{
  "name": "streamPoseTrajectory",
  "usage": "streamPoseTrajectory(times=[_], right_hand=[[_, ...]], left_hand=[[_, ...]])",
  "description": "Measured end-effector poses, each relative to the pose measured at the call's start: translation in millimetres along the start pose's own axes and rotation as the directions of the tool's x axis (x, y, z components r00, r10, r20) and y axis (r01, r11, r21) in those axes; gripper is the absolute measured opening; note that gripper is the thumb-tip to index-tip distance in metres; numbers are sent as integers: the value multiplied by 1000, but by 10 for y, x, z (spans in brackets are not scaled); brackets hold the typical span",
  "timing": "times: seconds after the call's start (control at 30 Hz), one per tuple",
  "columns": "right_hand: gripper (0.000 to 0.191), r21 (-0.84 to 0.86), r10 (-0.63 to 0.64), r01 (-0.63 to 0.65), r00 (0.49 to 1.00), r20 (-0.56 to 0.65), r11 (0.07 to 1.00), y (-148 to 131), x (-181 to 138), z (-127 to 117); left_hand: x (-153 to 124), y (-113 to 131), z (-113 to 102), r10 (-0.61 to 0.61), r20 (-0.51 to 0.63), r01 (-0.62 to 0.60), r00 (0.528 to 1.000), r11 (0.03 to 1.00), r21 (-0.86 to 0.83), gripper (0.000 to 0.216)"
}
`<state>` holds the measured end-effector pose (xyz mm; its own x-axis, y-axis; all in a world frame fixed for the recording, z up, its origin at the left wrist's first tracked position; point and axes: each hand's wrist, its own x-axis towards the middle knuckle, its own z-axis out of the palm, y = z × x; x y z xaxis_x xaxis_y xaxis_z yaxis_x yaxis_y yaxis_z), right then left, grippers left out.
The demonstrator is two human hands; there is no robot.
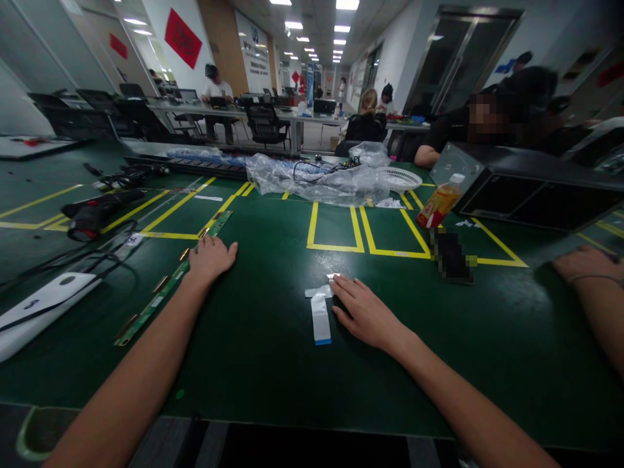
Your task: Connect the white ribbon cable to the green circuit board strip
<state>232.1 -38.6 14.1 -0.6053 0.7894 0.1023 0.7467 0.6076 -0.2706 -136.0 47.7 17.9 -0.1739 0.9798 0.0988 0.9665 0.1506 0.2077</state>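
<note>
My left hand (210, 259) lies over the middle of a long, narrow green circuit board (158, 299), thumb out to the right and fingers resting on or beside it. Gold-coloured connectors run along the board's edge, and my hand hides part of it. On the green table, my right hand (363, 309) is spread flat, palm down. Its fingertips touch the upper end of a white flat ribbon cable (320, 315), which is bent into several sections and has a blue tip. Whether the fingertips press on the cable, I cannot tell.
At left lie a white device (46, 309), dark cables and a black tool (97, 211). Clear plastic wrap (312, 182) spreads across the back. A drink bottle (441, 201), a blurred dark object (452, 255) and a black case (536, 185) stand right. Another person's hand (587, 263) rests at far right.
</note>
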Motion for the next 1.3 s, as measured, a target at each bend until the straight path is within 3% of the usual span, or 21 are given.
streamPoseTrajectory(times=[0.2, 0.37, 0.43, 0.5, 0.57, 0.67, 0.77, 0.87, 1.3], right_hand=[[50, -7, 10, -10, 999, -38, 1000, 14, -2, -24], [51, -22, -9, 9, 1000, 18, 1000, 48, -3, -41], [50, -34, -2, 2, 1000, 13, 999, 23, -15, -34], [48, -57, 6, -7, 1000, -9, 998, -37, -30, -16], [45, -81, 5, -6, 1000, -18, 997, -118, -45, 8], [45, -113, 12, -15, 999, -31, 994, -234, -59, 47], [47, -143, 40, -45, 999, -32, 989, -301, -65, 74], [49, -162, 80, -84, 996, -31, 983, -329, -65, 97], [53, -230, 207, -205, 978, -17, 951, -450, -45, 127]], left_hand=[[-6, -38, -2, 24, 31, -23, 999, 1000, -12, 47], [77, 48, 89, 41, 70, -40, 997, 999, -8, 67], [75, 180, 167, 57, 99, -60, 993, 998, 22, 72], [13, 389, 255, 153, 156, -162, 976, 986, 48, 71], [-120, 652, 330, 333, 223, -348, 916, 937, 32, 70], [-402, 1030, 386, 598, 275, -607, 753, 792, -59, 70], [-646, 1258, 381, 753, 284, -745, 594, 648, -157, 69], [-756, 1322, 362, 816, 297, -799, 496, 563, -212, 67], [-740, 1287, 347, 830, 294, -815, 475, 541, -210, 66]])
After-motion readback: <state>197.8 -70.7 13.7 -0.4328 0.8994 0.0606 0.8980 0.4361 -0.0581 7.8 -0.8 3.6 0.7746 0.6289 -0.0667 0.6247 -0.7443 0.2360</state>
